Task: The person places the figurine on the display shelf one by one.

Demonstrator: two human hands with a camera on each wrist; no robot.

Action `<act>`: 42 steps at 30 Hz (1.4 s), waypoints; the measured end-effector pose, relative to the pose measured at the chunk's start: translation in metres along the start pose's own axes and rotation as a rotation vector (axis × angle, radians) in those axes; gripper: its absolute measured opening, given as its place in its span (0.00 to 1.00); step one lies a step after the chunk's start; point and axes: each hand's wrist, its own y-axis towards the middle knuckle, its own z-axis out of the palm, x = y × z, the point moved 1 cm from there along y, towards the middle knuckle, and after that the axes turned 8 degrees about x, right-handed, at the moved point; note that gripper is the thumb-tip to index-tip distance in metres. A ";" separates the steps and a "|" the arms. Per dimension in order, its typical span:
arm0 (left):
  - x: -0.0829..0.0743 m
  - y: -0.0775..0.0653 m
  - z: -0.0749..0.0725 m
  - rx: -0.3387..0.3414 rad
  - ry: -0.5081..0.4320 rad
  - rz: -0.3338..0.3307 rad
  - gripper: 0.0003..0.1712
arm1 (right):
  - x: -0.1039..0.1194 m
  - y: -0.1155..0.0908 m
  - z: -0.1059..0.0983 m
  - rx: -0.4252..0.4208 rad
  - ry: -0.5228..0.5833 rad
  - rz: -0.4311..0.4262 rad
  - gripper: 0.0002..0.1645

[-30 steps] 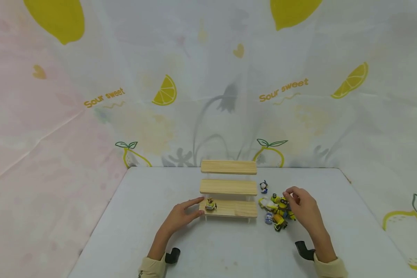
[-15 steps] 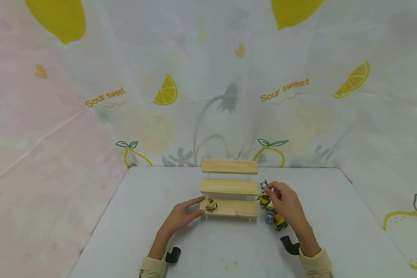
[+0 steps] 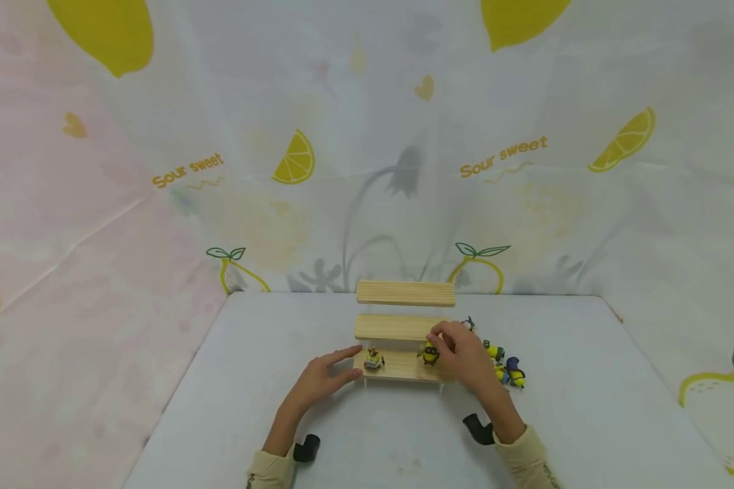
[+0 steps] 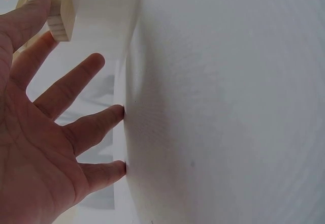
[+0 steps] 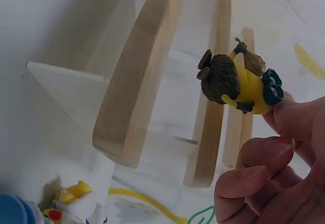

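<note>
In the head view, the thumb and index finger of my left hand (image 3: 318,382) touch the left end of a three-tier wooden stand's lowest shelf (image 3: 397,367). The left wrist view shows the other fingers spread and straight, two fingertips against the white tabletop. My right hand (image 3: 467,356) pinches a yellow minion figurine (image 5: 249,84) by its goggled head, thumb and fingertips curled. This figurine, with a brown furry lower body, hangs feet down over the lowest shelf's right half; whether it touches the board I cannot tell. A minion figurine (image 3: 374,358) stands near that shelf's left end.
Right of the stand lie several loose figurines (image 3: 514,373), partly hidden by my right hand. Another small figurine (image 3: 468,324) is behind that hand. The middle shelf (image 3: 391,327) and top shelf (image 3: 406,293) rise behind. Black curved pieces (image 3: 478,430) sit at both wrists.
My right hand has moved left from the figurine pile to above the lowest shelf, carrying the minion figurine. My left hand has stayed at the shelf's left end.
</note>
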 end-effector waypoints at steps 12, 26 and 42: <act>0.003 -0.002 0.000 -0.003 0.017 0.008 0.32 | 0.017 0.008 0.026 0.021 -0.045 -0.019 0.03; 0.004 -0.002 -0.001 -0.002 0.020 0.021 0.32 | 0.026 0.007 0.042 0.011 -0.064 -0.032 0.02; 0.000 -0.004 -0.004 0.004 0.004 0.016 0.31 | 0.032 0.003 0.043 0.009 -0.042 -0.036 0.02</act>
